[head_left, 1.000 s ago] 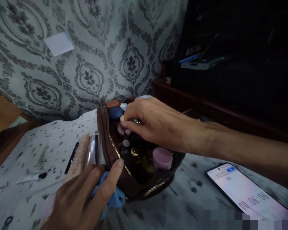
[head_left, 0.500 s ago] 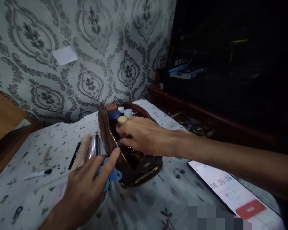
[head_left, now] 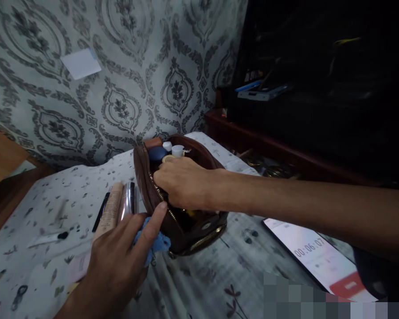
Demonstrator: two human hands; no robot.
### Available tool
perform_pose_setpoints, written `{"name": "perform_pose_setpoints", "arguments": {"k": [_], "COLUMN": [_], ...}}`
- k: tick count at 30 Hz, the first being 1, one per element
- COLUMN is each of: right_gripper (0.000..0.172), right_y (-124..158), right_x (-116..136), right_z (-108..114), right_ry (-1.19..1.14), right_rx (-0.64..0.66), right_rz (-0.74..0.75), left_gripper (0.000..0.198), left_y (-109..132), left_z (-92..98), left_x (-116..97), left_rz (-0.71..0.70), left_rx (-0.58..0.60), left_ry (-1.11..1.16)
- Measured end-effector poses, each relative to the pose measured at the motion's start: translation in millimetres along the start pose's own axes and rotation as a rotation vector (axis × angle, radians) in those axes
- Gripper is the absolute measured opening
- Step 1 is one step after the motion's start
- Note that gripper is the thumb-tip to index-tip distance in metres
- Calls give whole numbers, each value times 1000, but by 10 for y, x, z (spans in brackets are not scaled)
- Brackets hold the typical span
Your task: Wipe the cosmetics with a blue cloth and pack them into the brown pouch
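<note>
A brown zippered pouch (head_left: 146, 173) stands unzipped on the patterned cloth, with small containers inside. My right hand (head_left: 181, 181) reaches down into it, fingers curled; whatever they grip is hidden behind the knuckles. Near those knuckles are a dark blue rounded item (head_left: 157, 153), a white cap (head_left: 177, 151) and a yellowish lid (head_left: 168, 158), partly covered. My left hand (head_left: 119, 248) is closed on a blue cloth (head_left: 161, 243), its index finger laid against the pouch's zipper edge. Beyond the left hand lie a beige tube (head_left: 110, 206), a silvery tube (head_left: 128, 199) and a slim black item (head_left: 101, 212).
A phone (head_left: 314, 252) showing a running timer lies at the right, under my right forearm. A small white brush-like item (head_left: 49, 239) rests at the left. Behind are a wallpapered wall (head_left: 119, 106) and a dark red wooden ledge (head_left: 252, 144).
My right hand has moved slightly left and deeper into the pouch, its fingers curling and covering more of the yellowish lid. The left hand keeps its place at the pouch edge.
</note>
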State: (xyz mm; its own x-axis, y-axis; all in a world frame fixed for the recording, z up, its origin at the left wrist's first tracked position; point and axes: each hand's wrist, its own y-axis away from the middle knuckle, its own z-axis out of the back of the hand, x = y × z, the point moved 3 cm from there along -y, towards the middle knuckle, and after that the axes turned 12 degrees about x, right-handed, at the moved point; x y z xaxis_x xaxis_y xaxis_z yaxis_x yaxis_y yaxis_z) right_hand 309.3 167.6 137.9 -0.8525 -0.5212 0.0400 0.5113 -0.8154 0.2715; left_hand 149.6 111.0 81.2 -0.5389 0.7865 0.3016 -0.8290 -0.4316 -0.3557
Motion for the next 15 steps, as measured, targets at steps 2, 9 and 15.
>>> {"name": "perform_pose_setpoints", "arguments": {"k": [2,9,15], "right_gripper": [16,12,16], "right_y": [-13,-58,-21], "right_x": [3,58,-43], "right_z": [-3,37,46], "right_ry": [10,-9,-165], "right_rx": [29,97,-10], "right_rz": [-13,18,-25], "left_gripper": [78,78,68], "left_y": [-7,9,96], "left_z": [4,-12,-35], "left_x": [-1,-8,29], "left_rz": [-7,-6,25], "left_rx": [-2,8,68], "left_ry": [-3,-2,18]}}
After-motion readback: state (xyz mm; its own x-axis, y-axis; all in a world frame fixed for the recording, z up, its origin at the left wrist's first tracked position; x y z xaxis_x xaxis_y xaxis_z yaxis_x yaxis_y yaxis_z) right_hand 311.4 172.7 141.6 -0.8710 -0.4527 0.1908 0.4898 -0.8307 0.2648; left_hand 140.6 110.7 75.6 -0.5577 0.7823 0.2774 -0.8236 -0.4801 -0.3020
